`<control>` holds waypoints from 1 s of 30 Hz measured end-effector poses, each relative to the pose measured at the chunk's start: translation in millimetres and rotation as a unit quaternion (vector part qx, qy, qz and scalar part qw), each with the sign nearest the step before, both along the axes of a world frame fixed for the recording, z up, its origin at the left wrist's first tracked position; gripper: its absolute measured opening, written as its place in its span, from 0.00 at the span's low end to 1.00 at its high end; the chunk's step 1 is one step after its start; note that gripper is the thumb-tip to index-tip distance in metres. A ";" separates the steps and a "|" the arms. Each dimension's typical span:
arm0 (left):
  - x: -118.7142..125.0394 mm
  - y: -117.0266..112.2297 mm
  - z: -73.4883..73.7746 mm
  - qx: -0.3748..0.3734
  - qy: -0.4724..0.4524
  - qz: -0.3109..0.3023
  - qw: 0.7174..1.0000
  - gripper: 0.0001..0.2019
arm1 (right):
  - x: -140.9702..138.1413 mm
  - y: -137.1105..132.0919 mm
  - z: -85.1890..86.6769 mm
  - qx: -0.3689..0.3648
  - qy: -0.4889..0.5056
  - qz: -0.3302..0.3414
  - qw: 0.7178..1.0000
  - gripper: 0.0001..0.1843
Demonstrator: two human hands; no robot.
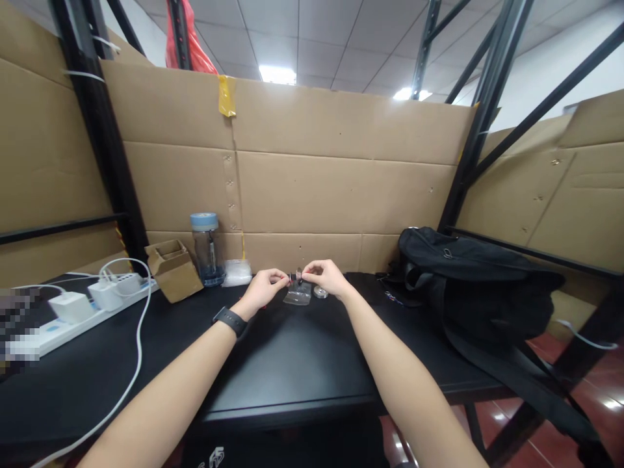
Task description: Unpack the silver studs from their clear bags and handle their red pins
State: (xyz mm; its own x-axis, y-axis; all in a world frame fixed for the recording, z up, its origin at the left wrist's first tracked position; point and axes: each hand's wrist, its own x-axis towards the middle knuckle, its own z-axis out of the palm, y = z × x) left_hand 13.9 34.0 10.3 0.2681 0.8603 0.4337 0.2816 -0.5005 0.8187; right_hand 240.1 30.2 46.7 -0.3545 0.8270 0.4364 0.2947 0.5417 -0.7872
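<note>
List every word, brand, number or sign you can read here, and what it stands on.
No text can be read with certainty.
White logo on the black fabric below the table's edge: perhaps letters, too unclear to quote.
Bottle: dark marking, too small to read.
Clear plastic bag by the hands: no legible text.

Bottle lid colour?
The bottle lid is light blue; it shows best in the head view, the only one here.
</note>
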 end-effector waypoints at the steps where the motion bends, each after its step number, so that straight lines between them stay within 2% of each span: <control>1: 1.9 -0.5 -0.3 0.003 -0.012 -0.001 1.000 0.18 | -4.0 -0.7 -1.9 0.000 -0.001 -0.001 1.000 0.17; 4: 6.8 -5.8 2.8 0.021 -0.022 0.004 1.000 0.18 | -13.9 -2.9 -7.5 -0.010 0.014 0.006 1.000 0.16; 9: 6.6 -9.4 6.7 0.014 -0.021 0.009 1.000 0.19 | -21.8 -6.3 -13.4 -0.070 0.094 0.036 0.992 0.17; 15: 6.0 0.5 -5.1 -0.006 -0.028 0.032 0.999 0.16 | -26.7 -10.9 -14.5 -0.152 0.130 0.056 0.978 0.21; 18: 8.3 1.1 -8.1 -0.024 -0.039 0.052 0.998 0.16 | -29.3 -12.1 -14.5 -0.165 0.128 0.043 0.977 0.20; 23: 9.8 -5.9 -3.9 -0.049 -0.044 0.068 0.995 0.16 | -32.1 -11.5 -17.3 -0.134 0.110 0.031 0.984 0.28; 28: 9.9 -8.8 -2.8 -0.066 -0.016 0.106 0.992 0.14 | -33.5 -9.2 -22.6 -0.065 -0.014 -0.015 0.998 0.30; 30: 10.0 -7.5 -3.7 -0.070 0.000 0.101 0.992 0.14 | -33.2 -9.2 -22.7 -0.047 -0.051 -0.029 0.997 0.29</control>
